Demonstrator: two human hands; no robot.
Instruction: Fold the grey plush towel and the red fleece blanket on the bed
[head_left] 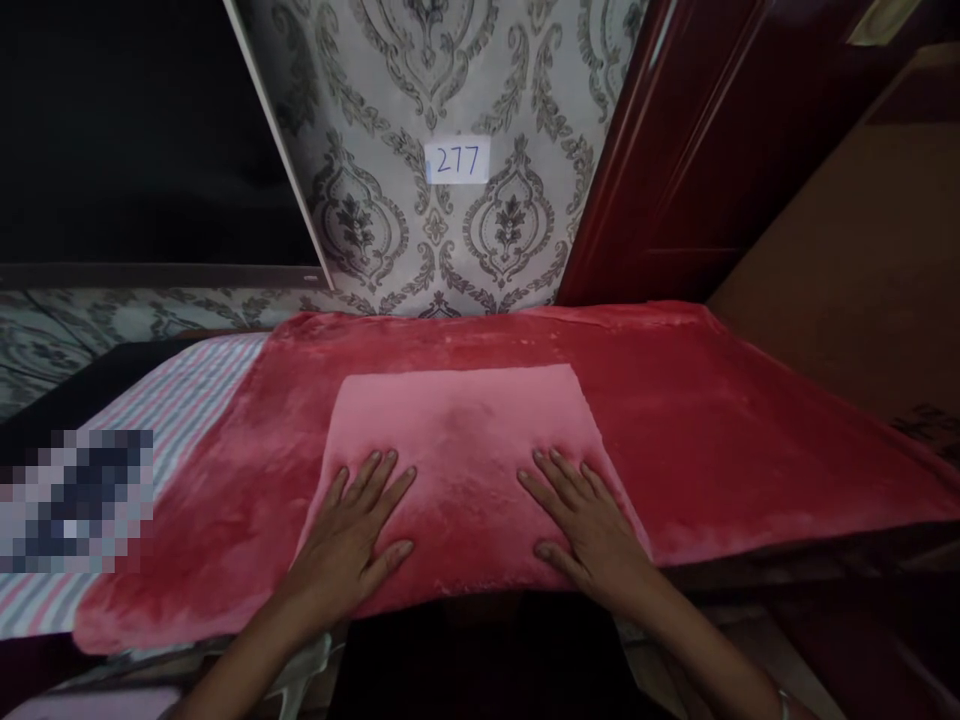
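A pink plush cloth [465, 420], roughly rectangular, lies flat over a larger red plush blanket [735, 430]. On the left part of the pink cloth rests my left hand [356, 515], palm down with fingers spread. My right hand [581, 515] lies the same way on its right part, fingers apart and pointing inward and up. Neither hand grips anything. Between the hands the nap of the pink cloth shows darker, brushed patches. Its near edge runs close to the front edge of the blanket.
A striped cloth [202, 400] shows at the left, with a pixelated patch over part of it. Behind stand a dark screen [150, 130], patterned wallpaper with a paper label [457, 160] reading 277, and a dark red wooden panel [690, 130]. A brown cardboard-like surface [862, 270] borders the right.
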